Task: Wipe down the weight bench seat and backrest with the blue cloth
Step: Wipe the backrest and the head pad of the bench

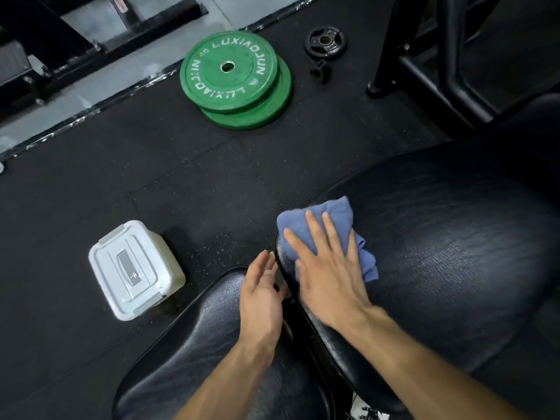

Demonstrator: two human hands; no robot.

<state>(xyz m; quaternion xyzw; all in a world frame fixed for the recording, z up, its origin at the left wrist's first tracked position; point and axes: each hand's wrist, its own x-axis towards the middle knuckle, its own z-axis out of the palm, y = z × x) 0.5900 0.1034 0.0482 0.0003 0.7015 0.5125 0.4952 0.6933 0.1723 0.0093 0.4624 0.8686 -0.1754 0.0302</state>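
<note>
The blue cloth (pixel 325 228) is seen bunched into a soft, crumpled pad of woven fabric, faded blue with folds spilling out on its right side. It lies on the near-left corner of the backrest (pixel 448 253), right at that pad's rounded edge, and is pressed flat under the right hand (pixel 330 277), whose fingers are spread and extended over it rather than curled around it. The left hand (pixel 262 295) is held open and relaxed, nothing grasped, its fingers reaching into the narrow gap between the seat (pixel 206 353) and the backrest, touching the far-right corner of the seat.

Both pads are covered in glossy black vinyl with a creased, leather-like grain, and light is reflected off their surfaces. The floor (pixel 151 177) is laid with black rubber tiles flecked with pale specks. On it, left of the seat, a white plastic box (pixel 135 271) with a clipped lid is set. Farther off, 2 green weight plates (pixel 239 80) are stacked flat, round, with raised white lettering, and a small black iron plate (pixel 325 42) lies beside them
</note>
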